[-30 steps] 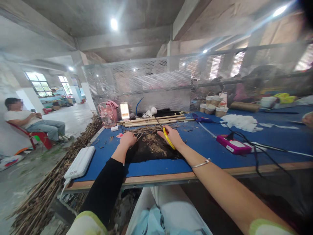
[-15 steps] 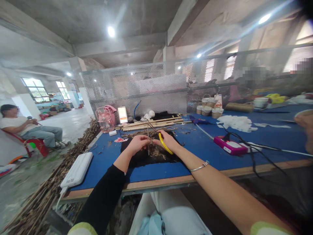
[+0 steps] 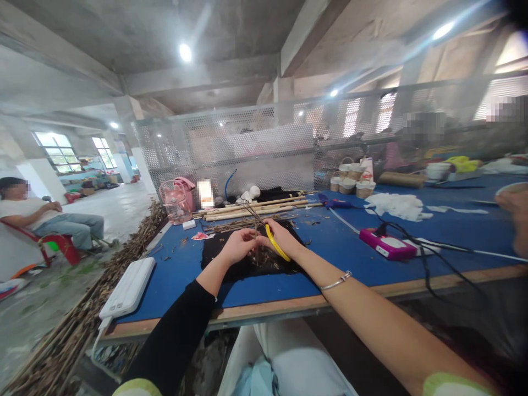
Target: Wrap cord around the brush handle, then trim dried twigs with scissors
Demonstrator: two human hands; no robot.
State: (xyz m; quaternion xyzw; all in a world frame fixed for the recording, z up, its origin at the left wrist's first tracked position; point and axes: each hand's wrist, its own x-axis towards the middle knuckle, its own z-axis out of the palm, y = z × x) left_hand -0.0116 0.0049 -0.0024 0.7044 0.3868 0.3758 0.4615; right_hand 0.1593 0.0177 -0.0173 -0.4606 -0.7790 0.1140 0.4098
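My left hand [image 3: 238, 246] is closed in a pinch on a thin dry twig [image 3: 257, 257], held roughly upright over a black cloth [image 3: 214, 254]. Close beside it, my right hand [image 3: 284, 237] grips yellow-handled scissors [image 3: 278, 245], the yellow loop lying across the back of the hand. Their dark blades point up and to the left, past the twig. The right fingertips are near the same twig; whether they touch it I cannot tell. Brown plant scraps lie on the cloth under my hands.
Long pale sticks [image 3: 256, 210] lie behind the cloth. A white power bank [image 3: 128, 287] rests at the left table edge, a magenta power strip [image 3: 386, 245] with cables at right. Dry stalks [image 3: 88, 294] are piled left. A seated person [image 3: 49, 212] is beyond; another person's hand [image 3: 515, 212] shows far right.
My left hand has shifted slightly right, and the twig has moved right with it, closer to my right hand. The scissors stay in my right hand.
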